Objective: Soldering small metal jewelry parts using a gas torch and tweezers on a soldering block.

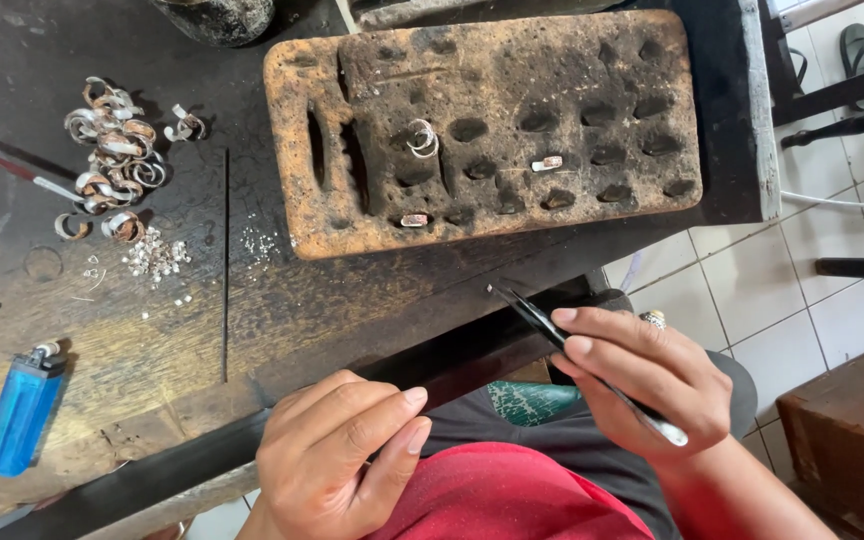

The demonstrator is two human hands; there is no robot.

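Head view. A scorched block, pitted with rows of hollows, is laid on a dark, worn table; all places below are given relative to this block. Three small metal pieces are seen in its hollows: a coiled wire ring near the middle, a short band to the right of that, and another band at the near edge. The remaining hollows appear empty, so only a small part of the block is judged to be filled. To the left of the block a heap of rings is gathered, with a scatter of tiny silver bits just below the heap; these are judged to be untreated stock.

Below the block, at the table's near edge, a pair of black tweezers is pinched in the right hand, tips pointed toward the block and carrying nothing visible. The left hand is held lower left of the tweezers, fingers curled toward the thumb; whether anything is pinched there cannot be told.

No packages or signs are shown. A blue plastic lighter lies far to the lower left of the block.
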